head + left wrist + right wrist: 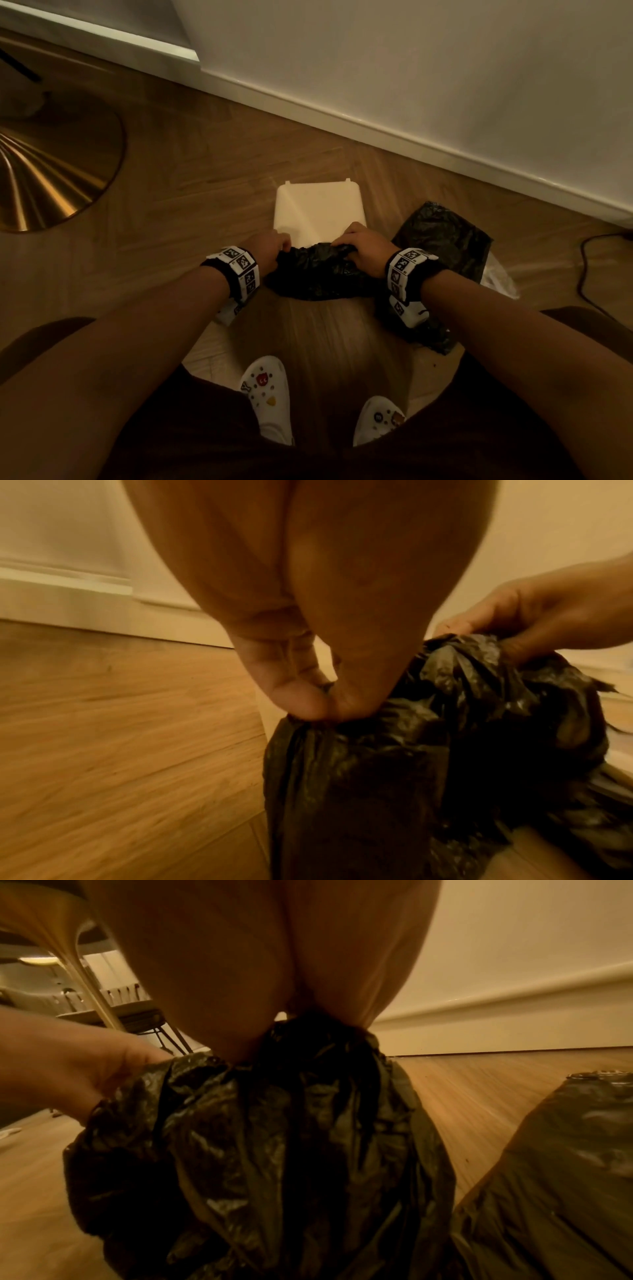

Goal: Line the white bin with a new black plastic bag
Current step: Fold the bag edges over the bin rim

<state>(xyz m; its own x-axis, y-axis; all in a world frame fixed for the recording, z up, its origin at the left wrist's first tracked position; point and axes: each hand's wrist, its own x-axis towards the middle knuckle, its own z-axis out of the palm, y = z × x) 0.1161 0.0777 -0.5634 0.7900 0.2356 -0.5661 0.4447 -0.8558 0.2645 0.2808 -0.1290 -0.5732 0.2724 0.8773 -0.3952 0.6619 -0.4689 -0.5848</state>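
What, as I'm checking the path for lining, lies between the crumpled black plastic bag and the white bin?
Nothing visible. The left hand and right hand grip the crumpled black plastic bag right at the white bin's near edge.

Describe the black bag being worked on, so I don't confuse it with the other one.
Start at the white bin on the wooden floor near the skirting board. The bag is bunched on the bin's near edge, gripped by the left hand and right hand. The other black bag lies untouched, right of the bin.
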